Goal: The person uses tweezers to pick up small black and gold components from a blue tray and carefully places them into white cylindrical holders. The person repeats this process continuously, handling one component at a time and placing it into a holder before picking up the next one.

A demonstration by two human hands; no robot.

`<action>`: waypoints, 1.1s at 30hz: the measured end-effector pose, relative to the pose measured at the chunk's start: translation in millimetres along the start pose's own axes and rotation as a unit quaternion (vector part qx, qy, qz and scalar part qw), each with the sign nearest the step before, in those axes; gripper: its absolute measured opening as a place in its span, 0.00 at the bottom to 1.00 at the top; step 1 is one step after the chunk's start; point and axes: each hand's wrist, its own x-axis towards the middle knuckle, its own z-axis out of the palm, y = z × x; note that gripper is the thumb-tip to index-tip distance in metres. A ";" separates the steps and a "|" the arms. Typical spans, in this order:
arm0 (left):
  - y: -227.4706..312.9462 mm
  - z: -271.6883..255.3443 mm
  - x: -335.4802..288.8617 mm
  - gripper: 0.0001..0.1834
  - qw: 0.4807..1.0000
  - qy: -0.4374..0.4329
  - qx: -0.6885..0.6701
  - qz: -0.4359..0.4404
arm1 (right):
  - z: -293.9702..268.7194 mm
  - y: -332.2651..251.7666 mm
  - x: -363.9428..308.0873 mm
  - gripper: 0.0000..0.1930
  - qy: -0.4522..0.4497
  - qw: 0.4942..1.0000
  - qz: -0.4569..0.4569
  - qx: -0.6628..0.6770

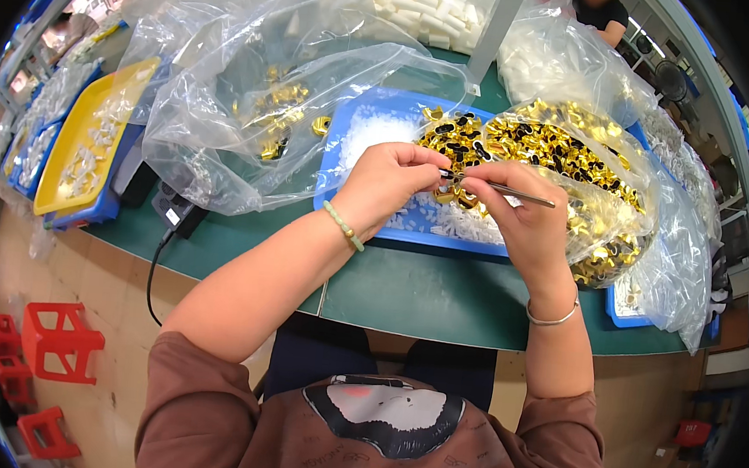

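Over a blue tray, my left hand pinches a tiny part between thumb and fingertips; it is too small to name. Thin metal tweezers are gripped in my right hand, their tip meeting that part at my left fingertips. Small white translucent pieces lie heaped on the tray's left side and along its front. Shiny gold-and-black pieces are piled at its back right, partly behind my hands. More of them fill a clear plastic bag that rests against the tray's right side.
Left of the tray, a large clear bag holds some gold pieces. A yellow tray with small parts and a black device with a cord stand farther left. White pieces fill bags behind a metal post. Red stools stand on the floor.
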 end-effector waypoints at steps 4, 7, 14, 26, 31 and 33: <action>0.0 0.1 -0.4 0.12 1.000 -0.006 -0.007 -0.006 | 1.3 0.4 -0.1 0.06 -0.001 0.999 -0.022 -0.026; -0.4 0.1 0.0 0.12 1.000 -0.005 -0.008 -0.007 | 2.3 1.3 -0.4 0.06 0.000 0.999 -0.028 -0.032; -0.9 -0.2 0.1 0.12 1.000 -0.007 -0.016 -0.006 | 1.9 -0.7 -0.7 0.06 0.026 0.999 -0.030 -0.009; -2.9 -1.2 1.2 0.12 1.000 -0.017 -0.014 -0.006 | 3.6 2.9 -1.8 0.07 0.011 0.999 -0.041 -0.029; -2.2 -1.7 0.9 0.11 1.000 -0.013 0.001 -0.007 | 3.0 0.2 -0.8 0.07 -0.001 0.999 -0.028 -0.026; -2.1 -2.3 1.8 0.11 1.000 -0.017 -0.002 -0.004 | 2.4 -1.5 -0.1 0.08 0.001 0.998 -0.047 -0.035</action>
